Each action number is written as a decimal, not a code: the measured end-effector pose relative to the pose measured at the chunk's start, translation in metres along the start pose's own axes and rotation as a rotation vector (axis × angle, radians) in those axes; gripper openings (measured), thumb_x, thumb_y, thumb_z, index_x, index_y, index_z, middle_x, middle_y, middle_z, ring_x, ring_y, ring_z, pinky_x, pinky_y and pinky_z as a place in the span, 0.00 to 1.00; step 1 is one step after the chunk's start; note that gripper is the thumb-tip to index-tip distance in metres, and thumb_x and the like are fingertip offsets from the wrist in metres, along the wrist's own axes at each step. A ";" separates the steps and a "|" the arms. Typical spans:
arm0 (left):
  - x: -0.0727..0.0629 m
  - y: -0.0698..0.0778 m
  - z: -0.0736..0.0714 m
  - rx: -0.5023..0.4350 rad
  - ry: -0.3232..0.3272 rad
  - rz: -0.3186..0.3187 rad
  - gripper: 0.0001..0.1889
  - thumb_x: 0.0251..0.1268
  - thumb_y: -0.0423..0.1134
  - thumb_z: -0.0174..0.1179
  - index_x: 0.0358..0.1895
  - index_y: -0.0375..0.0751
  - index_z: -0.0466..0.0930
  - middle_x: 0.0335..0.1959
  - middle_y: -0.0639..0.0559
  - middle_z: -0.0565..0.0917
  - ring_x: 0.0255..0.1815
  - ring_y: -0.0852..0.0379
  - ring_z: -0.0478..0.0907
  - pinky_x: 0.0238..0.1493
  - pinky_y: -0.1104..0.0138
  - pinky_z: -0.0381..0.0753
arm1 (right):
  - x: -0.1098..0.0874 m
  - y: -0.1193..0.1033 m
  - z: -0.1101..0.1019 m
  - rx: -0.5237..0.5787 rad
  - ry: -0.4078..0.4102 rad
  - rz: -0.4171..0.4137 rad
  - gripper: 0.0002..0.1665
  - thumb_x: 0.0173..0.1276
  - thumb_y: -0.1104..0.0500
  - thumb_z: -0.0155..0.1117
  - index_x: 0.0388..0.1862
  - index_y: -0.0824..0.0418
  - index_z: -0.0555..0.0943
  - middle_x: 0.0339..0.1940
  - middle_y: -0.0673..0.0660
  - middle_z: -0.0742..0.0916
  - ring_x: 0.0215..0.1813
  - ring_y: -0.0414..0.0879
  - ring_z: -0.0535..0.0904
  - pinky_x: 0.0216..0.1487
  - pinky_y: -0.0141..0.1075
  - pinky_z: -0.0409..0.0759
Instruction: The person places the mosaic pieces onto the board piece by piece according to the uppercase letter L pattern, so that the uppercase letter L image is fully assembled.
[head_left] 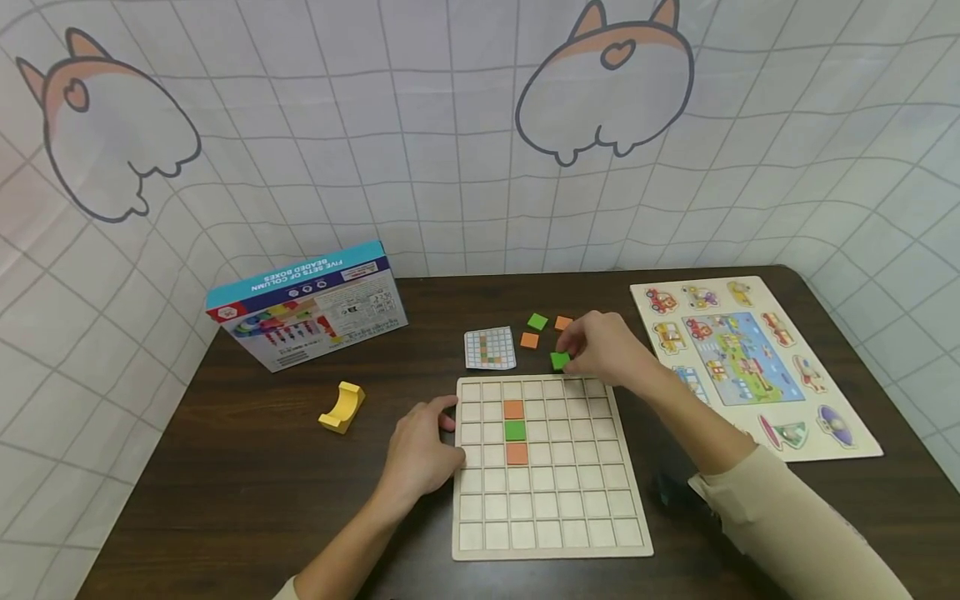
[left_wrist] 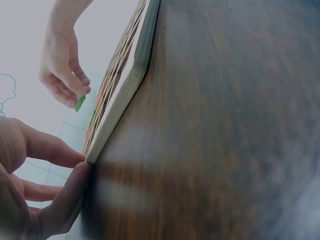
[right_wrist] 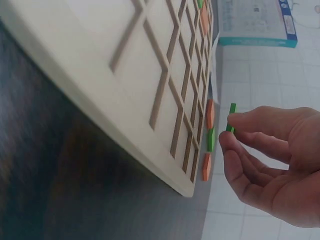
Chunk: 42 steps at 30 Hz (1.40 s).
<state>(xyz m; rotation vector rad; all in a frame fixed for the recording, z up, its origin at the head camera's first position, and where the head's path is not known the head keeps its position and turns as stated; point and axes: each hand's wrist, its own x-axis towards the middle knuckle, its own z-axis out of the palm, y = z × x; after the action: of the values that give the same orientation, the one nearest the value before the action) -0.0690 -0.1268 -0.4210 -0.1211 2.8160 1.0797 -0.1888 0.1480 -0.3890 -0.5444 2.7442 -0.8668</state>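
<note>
The wooden grid board [head_left: 574, 504] lies flat, with an orange tile [head_left: 513, 409], a green tile [head_left: 514, 430] and another orange tile [head_left: 517, 453] in one column. My left hand [head_left: 420, 450] pinches the board's left edge between thumb and finger, which the left wrist view shows closely. Past the board's far edge, my right hand [head_left: 609, 350] holds a green tile [right_wrist: 231, 117] between thumb and fingertips, raised off the table in the right wrist view. Near it lie a loose green tile [head_left: 537, 322] and two orange tiles [head_left: 529, 340] [head_left: 563, 322].
A small pattern card [head_left: 472, 358] lies beyond the board. At the back left stands a blue-topped box [head_left: 322, 312], with a yellow arch block [head_left: 342, 408] in front. A picture puzzle board [head_left: 832, 446] lies at right, partly behind my right arm. A tiled-print curtain [head_left: 450, 208] backs the table.
</note>
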 end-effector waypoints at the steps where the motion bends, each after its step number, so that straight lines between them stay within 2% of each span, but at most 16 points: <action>1: 0.000 0.000 0.000 -0.003 0.003 0.001 0.37 0.40 0.25 0.65 0.65 0.38 0.81 0.39 0.49 0.81 0.39 0.50 0.75 0.38 0.61 0.71 | -0.002 -0.001 0.001 0.007 -0.001 0.006 0.10 0.58 0.66 0.77 0.40 0.63 0.90 0.34 0.54 0.90 0.38 0.47 0.83 0.44 0.43 0.83; 8: -0.001 0.002 0.001 -0.007 0.006 -0.004 0.37 0.41 0.25 0.65 0.65 0.38 0.81 0.40 0.49 0.82 0.40 0.50 0.75 0.38 0.61 0.71 | -0.013 -0.008 0.004 0.029 -0.008 0.069 0.11 0.58 0.66 0.77 0.42 0.61 0.90 0.34 0.52 0.89 0.40 0.47 0.82 0.45 0.42 0.83; 22: -0.002 0.004 0.000 -0.010 0.013 -0.015 0.38 0.39 0.24 0.63 0.65 0.39 0.82 0.40 0.50 0.81 0.39 0.51 0.74 0.36 0.62 0.70 | -0.033 -0.021 0.014 0.058 0.037 0.048 0.10 0.57 0.66 0.76 0.39 0.60 0.90 0.31 0.51 0.87 0.36 0.44 0.81 0.42 0.40 0.80; 29: -0.003 0.007 0.001 -0.008 0.012 -0.013 0.38 0.39 0.24 0.62 0.65 0.38 0.81 0.40 0.50 0.81 0.38 0.52 0.74 0.35 0.63 0.70 | -0.041 -0.027 0.018 0.083 0.022 0.095 0.12 0.55 0.66 0.77 0.39 0.59 0.90 0.31 0.52 0.86 0.35 0.46 0.78 0.38 0.38 0.77; 42: -0.001 0.007 0.003 0.007 0.016 -0.019 0.38 0.39 0.24 0.62 0.65 0.40 0.82 0.40 0.51 0.81 0.38 0.52 0.74 0.35 0.63 0.70 | -0.058 -0.037 0.028 0.117 0.033 0.073 0.12 0.52 0.68 0.75 0.36 0.58 0.90 0.27 0.51 0.85 0.33 0.44 0.78 0.36 0.37 0.76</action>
<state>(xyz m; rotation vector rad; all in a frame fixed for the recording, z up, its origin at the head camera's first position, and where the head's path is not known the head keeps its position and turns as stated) -0.0686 -0.1197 -0.4181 -0.1555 2.8263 1.0694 -0.1174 0.1293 -0.3846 -0.4095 2.7025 -1.0192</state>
